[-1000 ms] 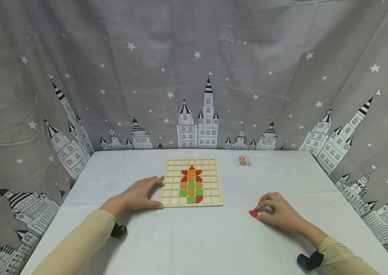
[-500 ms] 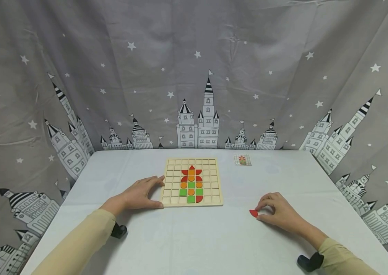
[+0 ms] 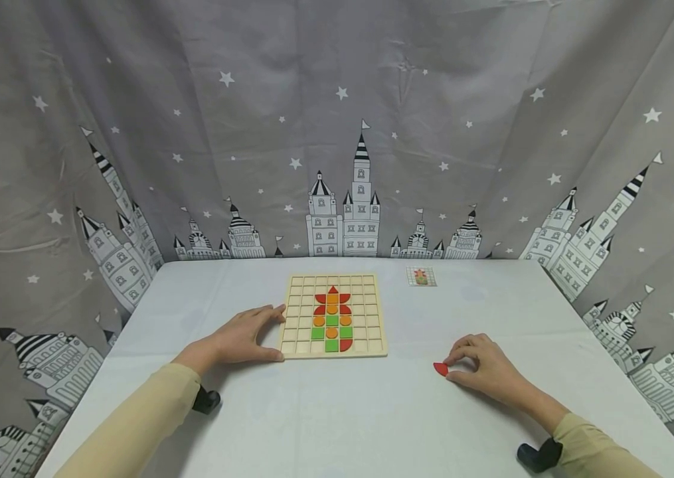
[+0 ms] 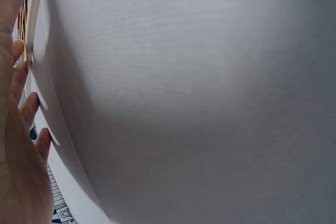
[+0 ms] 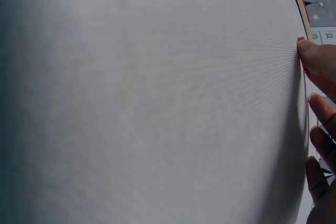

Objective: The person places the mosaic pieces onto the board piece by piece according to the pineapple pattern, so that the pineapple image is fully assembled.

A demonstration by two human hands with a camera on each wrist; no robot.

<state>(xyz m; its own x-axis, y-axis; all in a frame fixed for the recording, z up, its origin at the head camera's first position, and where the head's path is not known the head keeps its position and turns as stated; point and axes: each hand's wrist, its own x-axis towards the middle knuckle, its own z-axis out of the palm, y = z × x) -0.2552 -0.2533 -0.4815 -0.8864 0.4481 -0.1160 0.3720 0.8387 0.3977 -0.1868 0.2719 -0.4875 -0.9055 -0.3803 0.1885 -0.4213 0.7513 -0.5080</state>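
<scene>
My left hand (image 3: 244,337) rests at the left side of a wooden grid board (image 3: 301,300). Its thumb touches the front left corner and a fingertip the left edge; in the left wrist view the fingers (image 4: 19,80) are spread along that side. On the board, red, orange and green pieces form a figure, with a red quarter-circle piece (image 3: 346,345) at its lower right. To the right of the board, my right hand (image 3: 485,369) pinches another red quarter-circle piece (image 3: 440,369) between thumb and finger, at the tabletop. The fingers partly hide that piece.
A small pattern card (image 3: 421,277) showing a similar figure lies behind and to the right of the board. Both stand on a white-covered table (image 3: 337,418). A grey curtain (image 3: 337,119) printed with castles and stars hangs behind and at both sides.
</scene>
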